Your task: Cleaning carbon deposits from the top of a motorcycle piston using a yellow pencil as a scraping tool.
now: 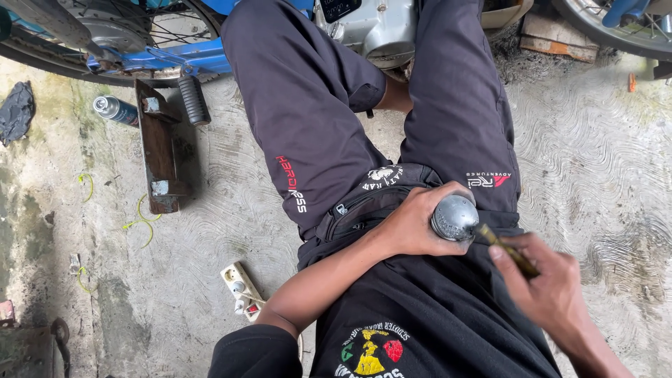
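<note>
I sit on a concrete floor with my legs in dark trousers stretched out. My left hand (416, 224) grips a rounded, dull silver metal part (455, 217) over my lap. My right hand (546, 283) holds a thin brownish tool (509, 250) whose tip touches the right side of the metal part. A black waist bag (364, 203) lies across my hips under the left hand.
A blue motorbike frame (182, 56) with a spoked wheel and a grey engine (378, 28) stands ahead. A rusty bracket with a footpeg (164, 143), a spray can (115, 110), a dark rag (15, 112) and a white power strip (241, 287) lie at left.
</note>
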